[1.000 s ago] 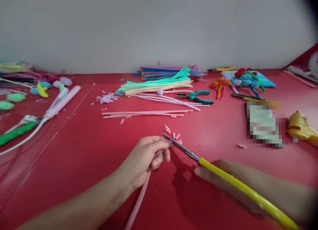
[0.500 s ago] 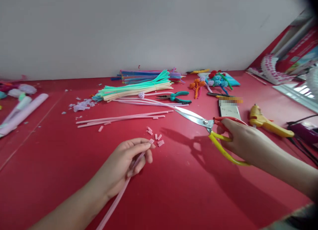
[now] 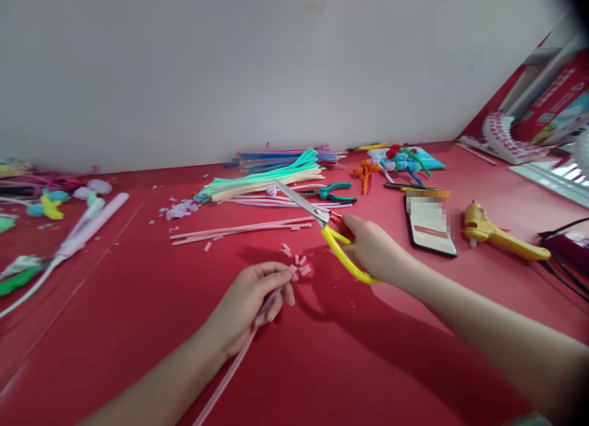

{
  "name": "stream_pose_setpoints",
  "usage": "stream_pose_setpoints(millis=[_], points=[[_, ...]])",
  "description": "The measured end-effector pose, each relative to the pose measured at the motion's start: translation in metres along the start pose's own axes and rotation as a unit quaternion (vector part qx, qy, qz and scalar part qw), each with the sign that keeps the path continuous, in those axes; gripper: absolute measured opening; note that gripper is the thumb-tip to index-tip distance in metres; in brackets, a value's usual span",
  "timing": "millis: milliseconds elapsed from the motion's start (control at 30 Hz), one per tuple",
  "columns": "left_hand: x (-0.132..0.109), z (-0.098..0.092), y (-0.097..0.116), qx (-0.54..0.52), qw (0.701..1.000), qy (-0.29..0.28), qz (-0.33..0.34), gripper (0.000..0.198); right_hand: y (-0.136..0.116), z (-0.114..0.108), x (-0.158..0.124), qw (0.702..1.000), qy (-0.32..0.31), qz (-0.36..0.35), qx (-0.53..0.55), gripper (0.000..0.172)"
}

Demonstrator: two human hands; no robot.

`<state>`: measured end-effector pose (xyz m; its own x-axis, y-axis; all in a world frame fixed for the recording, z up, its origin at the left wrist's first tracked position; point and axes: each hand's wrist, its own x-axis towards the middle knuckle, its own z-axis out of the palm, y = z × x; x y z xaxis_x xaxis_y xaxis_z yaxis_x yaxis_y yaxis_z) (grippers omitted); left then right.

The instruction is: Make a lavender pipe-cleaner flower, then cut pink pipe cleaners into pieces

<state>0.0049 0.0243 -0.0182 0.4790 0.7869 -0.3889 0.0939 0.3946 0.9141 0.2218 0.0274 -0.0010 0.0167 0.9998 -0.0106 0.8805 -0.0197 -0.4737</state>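
Pinched in my left hand (image 3: 262, 297) are pink pipe cleaners (image 3: 230, 372), their ends just past the fingertips and their length trailing down toward the near edge. My right hand (image 3: 375, 245) is wrapped round the handles of scissors (image 3: 317, 213), one handle red and one yellow. The blades look closed and point up and left, above the red table, apart from my left hand. Short cut pink pieces (image 3: 304, 270) lie just beyond my left fingertips. Farther back, several long pink pipe cleaners (image 3: 243, 230) rest on the table.
Bundles of green and cream pipe cleaners (image 3: 267, 182) lie behind, with teal-handled pliers (image 3: 334, 193) beside them. At right are a phone (image 3: 430, 229), a yellow glue gun (image 3: 501, 234) and pipe-cleaner flowers (image 3: 400, 161). A pink-white corded tool (image 3: 94, 226) and lilac scraps (image 3: 181, 209) are at left.
My right hand has moved left with the scissors, and the blades have swung to point more steeply up and left. The view has turned slightly left. My left hand keeps its pinch.
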Motion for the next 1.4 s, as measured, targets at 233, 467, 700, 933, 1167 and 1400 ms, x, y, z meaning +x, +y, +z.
stream_pose_setpoints(millis=[233,467,700,933,1167,1400], points=[[-0.003,0.001,0.0,0.002,1.0,-0.022,-0.013,0.022,-0.016,0.011,0.001,0.982,-0.084,0.044,0.162,0.012],[-0.005,0.012,0.001,0.025,0.995,-0.051,-0.085,0.019,-0.033,0.026,-0.027,0.922,-0.195,0.031,0.335,0.021],[-0.006,0.015,-0.002,0.032,0.99,-0.102,-0.095,0.02,-0.037,0.024,-0.033,0.868,-0.242,0.027,0.433,0.021],[-0.008,0.014,0.002,-0.03,0.984,-0.108,-0.138,0.015,-0.038,0.016,-0.031,0.873,-0.237,0.036,0.425,0.017],[-0.009,0.013,0.002,-0.038,0.985,-0.102,-0.132,0.011,-0.037,0.01,-0.029,0.872,-0.241,0.026,0.426,0.014],[-0.009,0.011,0.005,-0.028,0.989,-0.087,-0.119,0.011,-0.036,0.014,-0.028,0.883,-0.218,0.027,0.416,0.013]])
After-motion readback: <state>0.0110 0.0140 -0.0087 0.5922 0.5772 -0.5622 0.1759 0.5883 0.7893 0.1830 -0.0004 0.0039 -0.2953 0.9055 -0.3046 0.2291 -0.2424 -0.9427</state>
